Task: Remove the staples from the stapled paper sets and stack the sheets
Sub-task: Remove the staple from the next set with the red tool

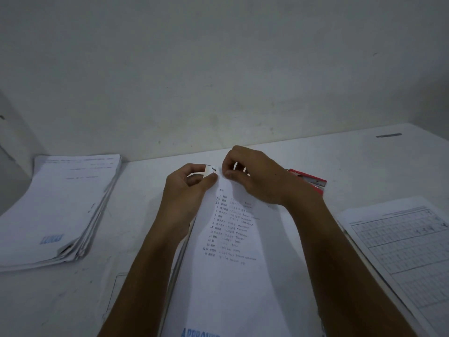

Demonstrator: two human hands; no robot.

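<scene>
Two hands, your left hand (pixel 192 181) and right hand (pixel 252 176), pinch the far corner of the limp, tearable paper set (pixel 233 263) on the table (pixel 136 215); you should grip beside the staple.

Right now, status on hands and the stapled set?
Left hand pinching folded top corner of the paper set. Right hand picking at same corner, fingers curled. Red stapler behind right wrist, untouched. Nothing in the way.

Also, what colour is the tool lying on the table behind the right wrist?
Red, with a metal-grey inner part; the stapler shows in the head view, partly hidden by the right hand.
</scene>
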